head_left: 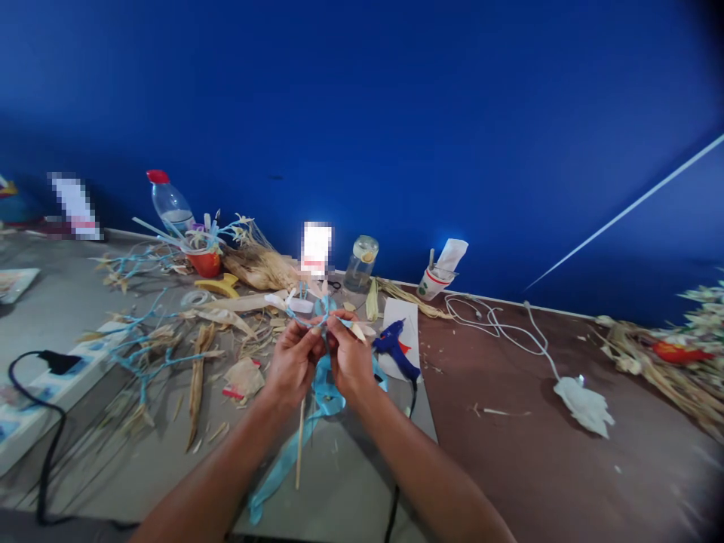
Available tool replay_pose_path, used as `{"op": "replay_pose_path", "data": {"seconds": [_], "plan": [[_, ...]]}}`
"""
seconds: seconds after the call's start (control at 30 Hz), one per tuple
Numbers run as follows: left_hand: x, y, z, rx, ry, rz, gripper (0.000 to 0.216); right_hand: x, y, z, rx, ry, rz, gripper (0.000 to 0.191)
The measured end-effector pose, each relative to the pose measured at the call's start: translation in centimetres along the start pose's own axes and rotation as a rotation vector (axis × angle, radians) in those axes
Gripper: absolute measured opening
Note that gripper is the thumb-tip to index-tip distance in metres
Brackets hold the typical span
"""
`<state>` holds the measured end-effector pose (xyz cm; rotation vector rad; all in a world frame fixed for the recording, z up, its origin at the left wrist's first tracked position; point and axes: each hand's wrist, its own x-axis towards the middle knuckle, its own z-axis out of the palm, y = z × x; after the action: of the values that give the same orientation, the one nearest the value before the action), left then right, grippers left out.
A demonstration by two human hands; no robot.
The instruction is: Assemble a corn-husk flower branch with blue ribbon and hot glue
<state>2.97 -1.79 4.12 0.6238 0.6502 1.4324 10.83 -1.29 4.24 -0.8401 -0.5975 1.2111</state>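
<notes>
My left hand [291,362] and my right hand [351,358] meet at the middle, fingers pinched on a thin blue-wrapped stem [305,322]. Pale husk petals [357,330] stick out by the right fingertips. A light-blue ribbon [286,467] hangs below the hands and trails toward the front edge. Under the left hand a thin wooden stick [299,449] points down; whether it is held, I cannot tell. To the right of my right hand, a blue glue gun [396,348] rests on a white sheet [408,313]. The fingers partly hide the pinched spot.
Blue-wrapped branches [144,369] and dry husk scraps [231,320] lie at left, beside a white power strip [59,396]. Along the wall stand a red cup [204,262], a plastic bottle [173,207], a glass jar [360,268] and a paper cup [434,283]. A white cable [509,329] lies right.
</notes>
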Motion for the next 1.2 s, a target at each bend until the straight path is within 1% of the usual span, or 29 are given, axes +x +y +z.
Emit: {"op": "replay_pose_path", "data": {"seconds": [0.03, 0.1, 0.2, 0.3, 0.6, 0.73, 0.83, 1.03, 1.2], "plan": [[0.0, 0.0, 0.1, -0.006, -0.005, 0.0, 0.021, 0.1, 0.2, 0.1, 0.104, -0.003, 0.069, 0.019], [0.0, -0.1, 0.2, -0.006, -0.011, 0.011, 0.02, 0.4, 0.3, 0.3, 0.237, -0.013, 0.177, 0.019], [0.0, -0.3, 0.0, 0.012, -0.015, 0.036, 0.02, 0.6, 0.2, 0.2, 0.331, -0.005, 0.281, 0.019], [0.1, -0.6, -0.3, 0.023, -0.023, 0.051, 0.02, 0.5, 0.0, 0.1, 0.383, 0.009, 0.344, 0.019], [0.4, -0.6, -0.6, -0.047, 0.006, -0.018, 0.019, 0.5, -0.5, 0.2, 0.442, 0.013, 0.459, 0.011], [0.6, -0.6, -1.0, -0.07, -0.036, -0.031, 0.018, 0.8, -0.2, -0.3, 0.472, -0.018, 0.524, 0.01], [0.7, -0.5, -1.2, -0.063, -0.074, -0.037, 0.015, 1.0, 0.0, -0.5, 0.48, -0.047, 0.542, 0.009], [0.5, -0.3, -1.1, -0.035, -0.116, -0.044, 0.015, 1.2, -0.4, -0.4, 0.541, -0.01, 0.618, 0.004], [0.4, -0.1, -0.9, -0.037, -0.151, -0.033, 0.014, 1.0, -1.1, -0.3, 0.53, -0.038, 0.65, 0.004]]}}
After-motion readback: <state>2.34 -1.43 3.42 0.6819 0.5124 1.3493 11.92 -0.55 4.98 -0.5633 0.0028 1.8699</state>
